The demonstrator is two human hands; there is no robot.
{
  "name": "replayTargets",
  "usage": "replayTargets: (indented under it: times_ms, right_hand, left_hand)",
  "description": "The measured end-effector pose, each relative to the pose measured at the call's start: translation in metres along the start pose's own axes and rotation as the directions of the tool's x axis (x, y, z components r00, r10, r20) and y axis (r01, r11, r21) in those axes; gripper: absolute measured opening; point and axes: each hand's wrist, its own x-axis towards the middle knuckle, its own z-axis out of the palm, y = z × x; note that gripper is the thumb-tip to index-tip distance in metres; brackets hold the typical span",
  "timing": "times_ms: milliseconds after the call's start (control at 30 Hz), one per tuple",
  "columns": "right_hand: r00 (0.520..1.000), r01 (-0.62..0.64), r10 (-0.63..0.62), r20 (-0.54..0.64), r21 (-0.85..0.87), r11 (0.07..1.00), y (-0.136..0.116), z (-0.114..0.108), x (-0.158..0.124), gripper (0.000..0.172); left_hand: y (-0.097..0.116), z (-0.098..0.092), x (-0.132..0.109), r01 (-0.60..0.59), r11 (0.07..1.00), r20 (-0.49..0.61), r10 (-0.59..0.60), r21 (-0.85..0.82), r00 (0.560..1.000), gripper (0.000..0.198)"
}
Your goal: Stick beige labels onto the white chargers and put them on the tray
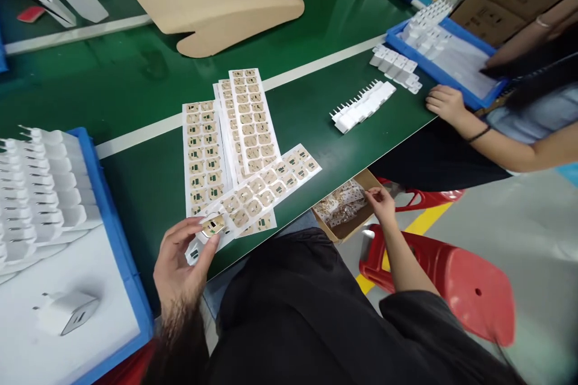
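Between thumb and fingertips, my left hand (pixel 183 258) grips a white charger (pixel 213 225) with a tan label on its face. It is held over the near end of a sticker sheet (pixel 266 186), which lies slantwise across other sheets of tan stickers (pixel 250 114). My right hand (pixel 383 204) is lowered past the table edge, beside an open cardboard box (pixel 345 230) filled with clear film scraps (pixel 341 201). Its thumb and fingers are pinched together; anything between them is too small to make out.
A blue tray (pixel 117 240) at left holds rows of white chargers (pixel 45 192) and one lying loose (pixel 67 313). Further right, white charger rows (pixel 363 107) lie on the green table (pixel 307 102). A co-worker's hand (pixel 445 102) rests near another blue tray (pixel 469 42). A red stool (pixel 478 295) stands below.
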Motion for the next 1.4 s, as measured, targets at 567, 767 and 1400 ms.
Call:
replayTargets:
  times_ms: [567,767,1400]
  right_hand:
    - [0.863,-0.496,0.456,0.218,0.191,0.847,0.107,0.058,0.029,0.019]
    - [0.839,-0.535,0.506,0.200,0.130,0.835,0.118,0.057,0.029,0.021]
    - [0.861,-0.471,0.493,0.122,-0.175,0.865,0.112,0.062,0.046,0.028]
  left_hand:
    - [-0.001,0.001,-0.009,0.045,0.999,-0.050,-0.044,0.014,0.998,0.028]
    - [0.006,0.006,-0.006,0.060,0.998,-0.049,-0.059,0.016,0.997,0.029]
    - [-0.001,0.001,-0.009,0.022,0.999,-0.074,-0.020,0.024,0.997,0.026]
